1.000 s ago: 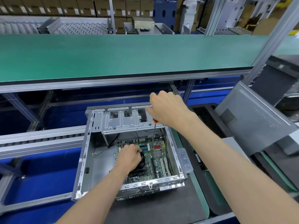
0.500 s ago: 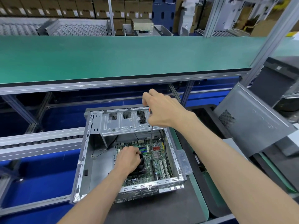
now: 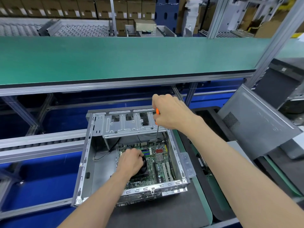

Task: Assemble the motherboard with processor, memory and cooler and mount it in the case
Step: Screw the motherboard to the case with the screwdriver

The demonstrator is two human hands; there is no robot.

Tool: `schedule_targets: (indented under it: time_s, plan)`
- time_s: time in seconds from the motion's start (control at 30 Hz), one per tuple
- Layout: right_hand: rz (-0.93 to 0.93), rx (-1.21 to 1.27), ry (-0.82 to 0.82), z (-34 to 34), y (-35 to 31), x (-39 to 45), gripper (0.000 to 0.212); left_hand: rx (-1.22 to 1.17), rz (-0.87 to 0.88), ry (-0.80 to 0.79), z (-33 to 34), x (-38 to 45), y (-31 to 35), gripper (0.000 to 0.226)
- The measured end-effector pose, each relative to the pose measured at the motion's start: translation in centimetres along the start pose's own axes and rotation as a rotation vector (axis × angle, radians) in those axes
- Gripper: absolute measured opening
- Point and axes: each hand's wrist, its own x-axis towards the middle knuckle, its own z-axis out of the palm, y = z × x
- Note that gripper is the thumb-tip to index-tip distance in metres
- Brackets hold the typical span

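An open grey metal case lies on a dark mat, with the green motherboard inside at its right half. A black cooler sits on the board, mostly hidden under my left hand, whose fingers curl over its top. My right hand grips the orange handle of a screwdriver above the drive cage. Its long shaft runs down to the board just right of the cooler, near the blue and green memory slots.
A green shelf spans the view above the case. A grey side panel leans at the right. Roller rails and blue surfaces lie to the left. The dark mat extends in front of the case.
My right hand with the screwdriver has shifted slightly left and its shaft tip has come down onto the board. My left hand stays on the cooler.
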Motion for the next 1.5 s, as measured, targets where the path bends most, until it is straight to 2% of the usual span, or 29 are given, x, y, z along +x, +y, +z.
schedule_targets:
  time_s: [0.1, 0.3, 0.37, 0.43, 0.47, 0.57, 0.63, 0.7, 0.73, 0.8, 0.97, 1.03, 1.13, 1.3, 1.37, 1.43, 1.5]
  plan:
    - [0.051, -0.252, 0.087, 0.41, -0.18, 0.02, 0.029, 0.002, 0.0, -0.001, -0.06, -0.04, -0.01, 0.036]
    - [-0.009, 0.101, -0.05, 0.01, -0.21, 0.1, 0.03, -0.002, 0.001, 0.004, -0.01, -0.01, -0.05, 0.036]
    - [-0.003, -0.073, 0.049, 0.42, -0.31, 0.11, 0.015, -0.003, 0.002, 0.01, 0.02, 0.03, -0.05, 0.035]
    - [0.042, -0.273, 0.107, 0.66, -0.34, 0.15, 0.029, -0.002, 0.001, 0.01, 0.0, 0.01, -0.02, 0.035]
    - [0.053, -0.285, 0.108, 0.64, -0.29, 0.2, 0.034, -0.004, 0.001, 0.009, 0.01, 0.01, -0.03, 0.035]
    - [0.009, -0.082, 0.01, 0.04, -0.08, 0.31, 0.027, -0.004, -0.004, 0.004, 0.02, 0.01, -0.04, 0.035]
    - [0.001, 0.065, -0.074, -0.3, 0.02, 0.19, 0.03, 0.002, -0.008, 0.007, 0.03, 0.03, -0.04, 0.035]
    - [0.002, 0.003, -0.016, -0.02, -0.03, 0.1, 0.016, 0.006, -0.008, 0.009, 0.03, 0.07, -0.08, 0.035]
    - [0.019, -0.095, 0.028, 0.1, -0.12, 0.06, 0.016, 0.007, -0.009, 0.008, 0.04, 0.08, -0.07, 0.035]
    - [0.046, -0.209, 0.064, 0.21, -0.21, 0.03, 0.03, 0.01, -0.01, 0.008, 0.05, 0.05, -0.06, 0.035]
    - [-0.008, 0.064, -0.053, -0.11, -0.18, 0.09, 0.026, 0.011, -0.008, 0.006, 0.03, 0.05, -0.01, 0.035]
    - [0.007, -0.041, 0.018, 0.32, -0.29, 0.16, 0.014, 0.012, -0.009, 0.001, -0.03, 0.03, -0.01, 0.036]
    - [0.063, -0.212, 0.058, 0.41, -0.31, 0.29, 0.032, 0.012, -0.014, 0.002, 0.04, 0.05, -0.04, 0.035]
    - [0.003, 0.072, -0.062, -0.29, 0.02, 0.14, 0.026, 0.007, -0.018, 0.001, 0.09, 0.08, -0.08, 0.035]
    - [0.015, -0.022, 0.007, 0.09, -0.11, 0.06, 0.016, 0.013, -0.017, 0.013, 0.07, 0.04, -0.07, 0.034]
    - [0.057, -0.185, 0.064, 0.35, -0.23, 0.03, 0.026, 0.015, -0.021, 0.024, 0.12, 0.07, -0.08, 0.034]
    - [0.044, -0.169, 0.062, 0.31, -0.2, 0.08, 0.032, 0.019, -0.023, 0.023, 0.11, 0.07, -0.04, 0.035]
